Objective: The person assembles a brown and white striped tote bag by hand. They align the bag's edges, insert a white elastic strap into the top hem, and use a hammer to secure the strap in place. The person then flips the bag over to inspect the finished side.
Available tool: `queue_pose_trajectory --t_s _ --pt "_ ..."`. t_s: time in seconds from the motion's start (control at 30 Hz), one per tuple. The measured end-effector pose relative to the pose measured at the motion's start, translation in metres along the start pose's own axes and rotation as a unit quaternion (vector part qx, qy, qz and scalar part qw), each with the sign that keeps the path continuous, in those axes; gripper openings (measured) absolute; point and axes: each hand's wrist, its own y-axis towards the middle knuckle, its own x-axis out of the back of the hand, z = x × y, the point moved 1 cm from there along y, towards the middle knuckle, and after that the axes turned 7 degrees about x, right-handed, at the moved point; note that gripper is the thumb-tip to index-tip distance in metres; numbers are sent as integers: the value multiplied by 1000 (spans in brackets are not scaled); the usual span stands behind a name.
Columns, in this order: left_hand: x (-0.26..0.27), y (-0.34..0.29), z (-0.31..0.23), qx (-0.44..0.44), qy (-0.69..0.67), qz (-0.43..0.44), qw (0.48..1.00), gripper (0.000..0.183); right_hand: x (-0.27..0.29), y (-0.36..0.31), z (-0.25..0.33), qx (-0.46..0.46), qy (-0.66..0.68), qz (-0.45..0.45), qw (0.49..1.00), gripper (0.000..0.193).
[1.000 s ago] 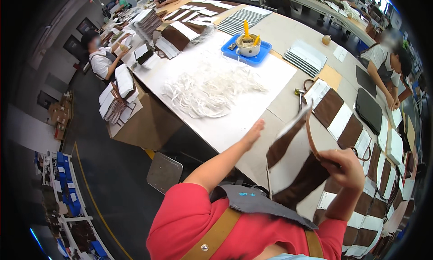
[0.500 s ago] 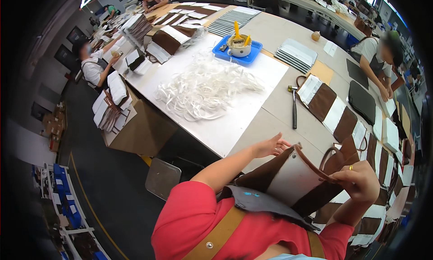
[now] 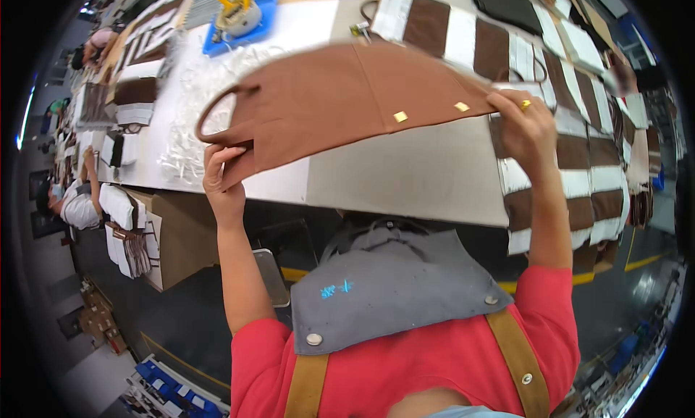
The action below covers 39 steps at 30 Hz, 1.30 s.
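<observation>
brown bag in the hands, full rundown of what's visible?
The brown bag looks like flat fabric or soft leather-like material, with a seam down its middle, two small gold square fittings near its lower edge and a thin brown loop handle at its left end. It is held up spread wide and roughly level above the long work table. The left hand pinches its lower left corner; the right hand grips its right end. Nothing else touches it.

Red short-sleeved shirt (image 3: 434, 367), arms bare from the sleeves down. Grey apron bib (image 3: 394, 291) over the chest with small light-blue marking, metal snap studs at corners. Two tan straps (image 3: 517, 360) run down from the bib. Gold ring on right hand (image 3: 532, 124).
</observation>
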Motion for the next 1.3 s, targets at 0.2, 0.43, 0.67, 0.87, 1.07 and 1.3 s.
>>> queue_pose_trajectory --t_s 0.2,0.43,0.67,0.87,1.07,1.3 --pt "-14 -102 92 113 100 -7 988 31 -94 -124 65 -86 120 143 979 20" --pt "-2 -175 141 536 -155 -61 828 43 -112 -223 92 -205 224 370 878 9" --pt "6 -172 161 561 -207 -137 790 37 -121 -223 25 -337 183 154 910 10" --pt "-2 -173 169 574 -226 -147 773 35 -153 -288 -14 -548 192 118 806 34" --pt "-10 -180 165 577 -250 -155 762 25 -162 -282 -23 -669 300 131 667 36" --pt "-12 -178 166 574 -265 -147 760 23 -177 -290 -42 -691 328 91 638 28"
